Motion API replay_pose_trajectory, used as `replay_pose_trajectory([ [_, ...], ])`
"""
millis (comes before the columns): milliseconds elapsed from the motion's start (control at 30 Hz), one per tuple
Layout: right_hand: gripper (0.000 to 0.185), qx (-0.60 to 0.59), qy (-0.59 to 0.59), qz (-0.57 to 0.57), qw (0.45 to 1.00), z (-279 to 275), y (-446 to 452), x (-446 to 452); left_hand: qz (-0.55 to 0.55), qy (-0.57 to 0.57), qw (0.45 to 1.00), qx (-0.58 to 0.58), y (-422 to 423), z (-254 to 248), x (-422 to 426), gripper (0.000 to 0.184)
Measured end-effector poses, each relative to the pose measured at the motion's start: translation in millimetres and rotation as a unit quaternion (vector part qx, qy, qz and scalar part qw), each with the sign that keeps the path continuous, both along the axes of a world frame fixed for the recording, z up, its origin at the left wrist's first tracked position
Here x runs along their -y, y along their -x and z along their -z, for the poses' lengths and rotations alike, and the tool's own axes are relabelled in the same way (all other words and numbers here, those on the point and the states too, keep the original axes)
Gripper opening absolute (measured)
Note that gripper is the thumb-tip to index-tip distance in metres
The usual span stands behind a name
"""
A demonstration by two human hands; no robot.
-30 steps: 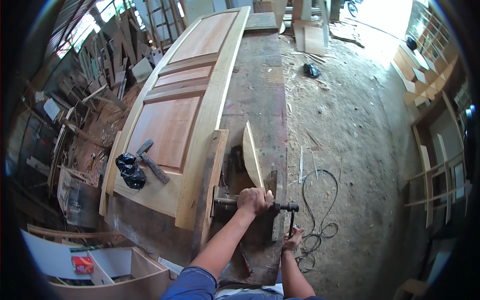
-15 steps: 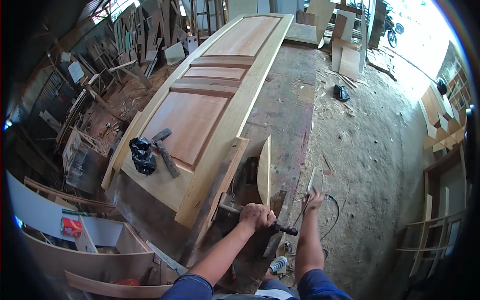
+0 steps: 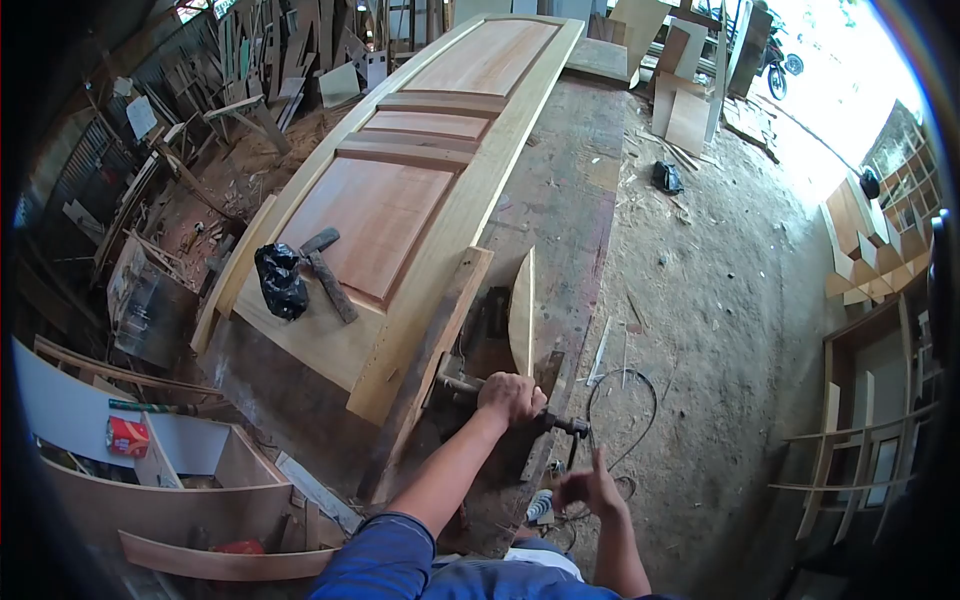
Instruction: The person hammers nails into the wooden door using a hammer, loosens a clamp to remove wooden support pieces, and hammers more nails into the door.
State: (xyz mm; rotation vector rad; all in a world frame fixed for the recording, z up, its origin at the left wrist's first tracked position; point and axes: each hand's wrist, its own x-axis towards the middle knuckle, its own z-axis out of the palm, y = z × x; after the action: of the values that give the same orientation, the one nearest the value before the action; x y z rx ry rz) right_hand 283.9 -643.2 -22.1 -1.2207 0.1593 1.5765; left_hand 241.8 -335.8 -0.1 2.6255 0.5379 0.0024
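Observation:
My left hand (image 3: pixel 511 399) is closed over the dark metal screw of a bench vise (image 3: pixel 460 386) at the near end of the workbench. Past its knuckles stands a pale wooden piece with a curved edge (image 3: pixel 522 312). At the screw's outer end is a round metal head (image 3: pixel 575 427), from which a thin handle bar (image 3: pixel 573 452) hangs down. My right hand (image 3: pixel 592 490) is just below and right of that head, slightly blurred, fingers apart and apparently holding nothing. Left of the vise a long wooden board (image 3: pixel 440 350) lies along the panelled door (image 3: pixel 400 210).
On the door are a hammer (image 3: pixel 328 275) and a black plastic bag (image 3: pixel 280 280). A cable (image 3: pixel 655 400) loops over the dusty floor at right. Cabinet frames stand at left (image 3: pixel 200 505) and right (image 3: pixel 870 400). Wood offcuts (image 3: pixel 290 60) lean at the back.
My right hand has left the vise handle and moved down toward me. The handle bar has swung from slanting upward to hanging down. My left hand stays on the screw; the view shifted slightly.

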Motion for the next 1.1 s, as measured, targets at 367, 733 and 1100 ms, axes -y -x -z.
replay_pose_trajectory([
  [367,0.118,0.138,-0.291,0.322,0.89,-51,-103,-76,-0.016,0.007,1.0,-0.021,-3,-7,-2,0.045],
  [733,0.121,0.184,0.06,0.169,0.966,46,-63,-53,-0.011,-0.003,1.0,-0.025,-3,-6,-1,0.043],
  [1100,0.034,0.486,-0.172,0.194,0.835,-13,-26,-43,-0.02,-0.001,1.0,-0.014,0,-10,0,0.043],
])
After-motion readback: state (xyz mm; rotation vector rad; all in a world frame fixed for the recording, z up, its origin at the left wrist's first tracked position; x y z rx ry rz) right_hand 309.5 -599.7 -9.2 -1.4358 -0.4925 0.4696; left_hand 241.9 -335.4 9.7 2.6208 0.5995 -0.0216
